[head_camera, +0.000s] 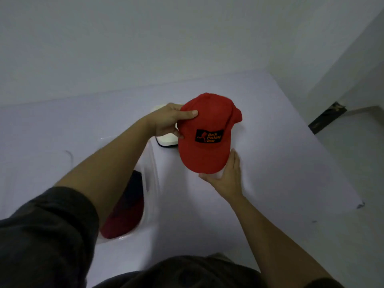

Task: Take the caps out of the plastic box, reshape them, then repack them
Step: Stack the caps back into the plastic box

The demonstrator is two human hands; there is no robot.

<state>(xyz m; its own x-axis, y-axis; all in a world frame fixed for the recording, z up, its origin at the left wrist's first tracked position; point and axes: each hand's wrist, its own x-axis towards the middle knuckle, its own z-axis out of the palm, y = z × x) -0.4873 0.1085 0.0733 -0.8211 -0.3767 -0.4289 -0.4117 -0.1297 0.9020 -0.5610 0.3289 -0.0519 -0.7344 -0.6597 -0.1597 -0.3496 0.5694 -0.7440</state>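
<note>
Fabric of the red baseball cap, held above the middle of the table, looks light and soft; left hand pinches its crown, right hand cups the probably stiffer brim with straight fingers.

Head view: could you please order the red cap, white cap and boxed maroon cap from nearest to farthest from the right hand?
1. Red cap, its brim touching the right hand.
2. White cap, left, behind the red cap.
3. Maroon cap, far left in the plastic box.
</note>
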